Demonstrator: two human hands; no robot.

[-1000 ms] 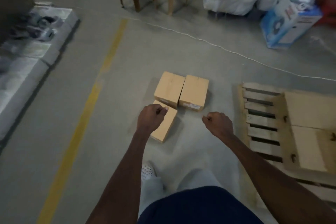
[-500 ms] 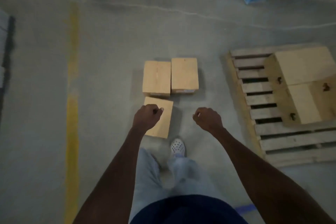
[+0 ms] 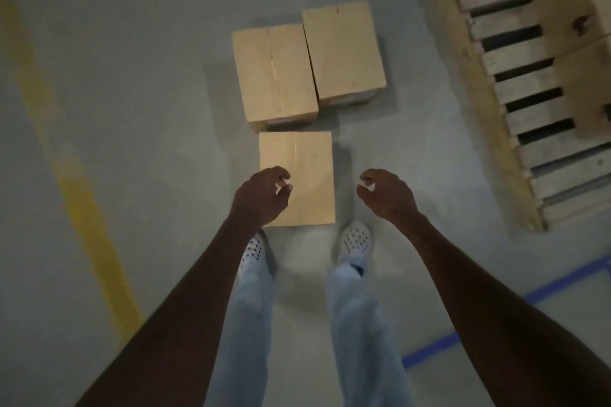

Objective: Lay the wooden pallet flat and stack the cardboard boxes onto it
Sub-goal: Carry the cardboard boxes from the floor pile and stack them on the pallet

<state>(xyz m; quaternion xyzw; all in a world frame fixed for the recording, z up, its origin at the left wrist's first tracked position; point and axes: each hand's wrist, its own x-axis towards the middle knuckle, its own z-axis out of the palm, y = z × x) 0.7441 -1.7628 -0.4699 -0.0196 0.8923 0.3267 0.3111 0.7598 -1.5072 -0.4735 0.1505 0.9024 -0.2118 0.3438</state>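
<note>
- Now we stand directly over the nearest tan rectangular cardboard box point(image 3: 299, 175) on the floor, having stepped closer.
- Left hand point(image 3: 261, 196) and right hand point(image 3: 386, 193): fingers loosened from fists, holding nothing.
- Slatted wooden pallet point(image 3: 515, 129) lies flat, well right; pickup comes next.

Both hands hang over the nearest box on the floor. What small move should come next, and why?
Probably lower both hands to grip the sides of the nearest box: left hand and right hand hold nothing, and the pallet already lies flat.

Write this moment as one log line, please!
hands: left, right empty, above near box | floor boxes: three | pallet: flat, right | step: reach
</note>
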